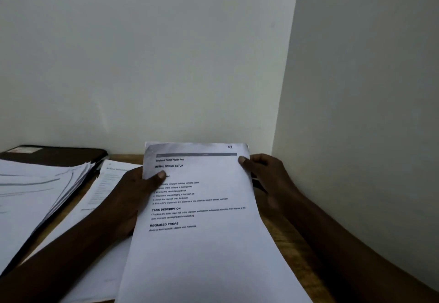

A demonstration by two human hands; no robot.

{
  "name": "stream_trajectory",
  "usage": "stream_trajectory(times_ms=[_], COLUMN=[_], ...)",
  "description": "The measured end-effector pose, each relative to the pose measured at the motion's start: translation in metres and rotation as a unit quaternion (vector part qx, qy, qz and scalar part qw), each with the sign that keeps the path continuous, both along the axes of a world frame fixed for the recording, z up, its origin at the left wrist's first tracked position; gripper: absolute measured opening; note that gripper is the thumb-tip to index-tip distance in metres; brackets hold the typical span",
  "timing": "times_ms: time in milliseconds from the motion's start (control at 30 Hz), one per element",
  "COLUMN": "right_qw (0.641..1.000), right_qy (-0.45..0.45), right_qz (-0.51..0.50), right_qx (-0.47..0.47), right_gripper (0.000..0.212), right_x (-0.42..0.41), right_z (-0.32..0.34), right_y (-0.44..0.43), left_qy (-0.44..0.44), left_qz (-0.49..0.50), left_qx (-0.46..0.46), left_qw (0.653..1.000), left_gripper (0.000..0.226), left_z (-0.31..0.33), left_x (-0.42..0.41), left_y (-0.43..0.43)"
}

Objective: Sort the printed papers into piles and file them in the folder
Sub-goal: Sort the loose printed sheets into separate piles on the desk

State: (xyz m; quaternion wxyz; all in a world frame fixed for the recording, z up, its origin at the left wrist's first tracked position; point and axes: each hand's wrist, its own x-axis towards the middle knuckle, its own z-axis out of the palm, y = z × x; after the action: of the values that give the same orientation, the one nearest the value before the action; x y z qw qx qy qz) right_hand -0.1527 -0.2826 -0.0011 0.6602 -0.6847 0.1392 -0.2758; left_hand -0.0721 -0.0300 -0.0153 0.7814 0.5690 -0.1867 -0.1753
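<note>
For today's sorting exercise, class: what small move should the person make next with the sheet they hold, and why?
Probably lay the printed sheet onto a pile at the left: the left hand and right hand both pinch it, its heading is readable, and a loose sheet and fanned stack lie there.

held sheet [202, 207]: "Replace Toilet Paper Roll" | "INITIAL SCENE SETUP" | "TASK DESCRIPTION" | "REQUIRED PROPS"

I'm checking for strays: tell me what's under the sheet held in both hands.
Another printed sheet pokes out left of the held sheet, on the wooden table. Anything directly beneath is covered.
</note>
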Motion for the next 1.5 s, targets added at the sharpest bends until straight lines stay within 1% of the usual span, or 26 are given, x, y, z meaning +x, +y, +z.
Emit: stream_trajectory(times_ms=[67,100,133,200,267,400,467,567,633,767,933,1100,1200,1333,1433,1500], right_qw=[1.000,0.999,0.998,0.997,0.997,0.997,0.999,0.999,0.996,0.990,0.986,0.981,0.981,0.982,0.987,0.990], right_qy=[-0.022,-0.034,-0.044,-0.049,-0.044,-0.037,-0.023,-0.020,-0.029,-0.026,-0.018,-0.011,-0.011,-0.009,-0.015,-0.015], right_qz=[-0.009,-0.017,-0.023,-0.033,-0.037,-0.038,-0.028,-0.040,-0.070,-0.107,-0.122,-0.131,-0.127,-0.119,-0.102,-0.100], right_qx=[-0.008,-0.015,-0.024,-0.045,-0.056,-0.051,-0.033,-0.025,-0.045,-0.093,-0.116,-0.143,-0.144,-0.147,-0.120,-0.103], right_gripper=[0.016,0.016,0.016,0.014,0.015,0.039,0.036,0.025,0.022,0.023,0.018,0.022,0.026,0.025,0.018,0.021], right_x=[-0.001,-0.002,-0.002,-0.003,-0.003,-0.003,-0.002,0.000,-0.001,-0.005,-0.008,-0.011,-0.010,-0.009,-0.009,-0.008], right_z=[0.002,0.002,0.002,0.003,0.003,0.003,0.001,-0.001,0.002,0.008,0.013,0.013,0.014,0.011,0.007,0.003], right_y=[0.001,0.000,0.000,0.000,0.000,0.004,0.006,0.010,0.012,0.012,0.015,0.017,0.018,0.018,0.019,0.021], left_qy=[-0.006,-0.007,-0.008,-0.003,-0.003,-0.004,-0.003,0.009,0.011,0.004,0.007,0.000,-0.004,-0.009,-0.013,-0.019], left_qz=[-0.010,-0.015,-0.017,-0.012,0.000,0.023,0.046,0.059,0.057,0.061,0.064,0.069,0.069,0.071,0.075,0.078], left_qx=[0.010,0.012,0.012,0.011,0.019,0.008,0.005,-0.008,-0.007,-0.006,-0.012,-0.018,-0.020,-0.023,-0.021,-0.014], left_qw=[1.000,1.000,1.000,1.000,1.000,1.000,0.999,0.998,0.998,0.998,0.998,0.997,0.997,0.997,0.997,0.997], left_gripper=[0.072,0.080,0.077,0.056,0.040,0.030,0.024,0.023,0.023,0.022,0.026,0.024,0.021,0.017,0.018,0.021], left_z=[0.001,0.002,0.003,0.003,0.003,0.004,0.005,0.006,0.006,0.005,0.006,0.007,0.007,0.007,0.008,0.007], left_x=[-0.004,-0.005,-0.006,-0.006,-0.004,-0.006,-0.006,-0.005,-0.005,-0.007,-0.006,-0.008,-0.008,-0.007,-0.006,-0.005], left_y=[0.002,0.002,0.002,0.002,0.001,0.001,0.001,0.001,0.000,0.000,0.002,0.001,0.001,0.001,0.001,0.000])
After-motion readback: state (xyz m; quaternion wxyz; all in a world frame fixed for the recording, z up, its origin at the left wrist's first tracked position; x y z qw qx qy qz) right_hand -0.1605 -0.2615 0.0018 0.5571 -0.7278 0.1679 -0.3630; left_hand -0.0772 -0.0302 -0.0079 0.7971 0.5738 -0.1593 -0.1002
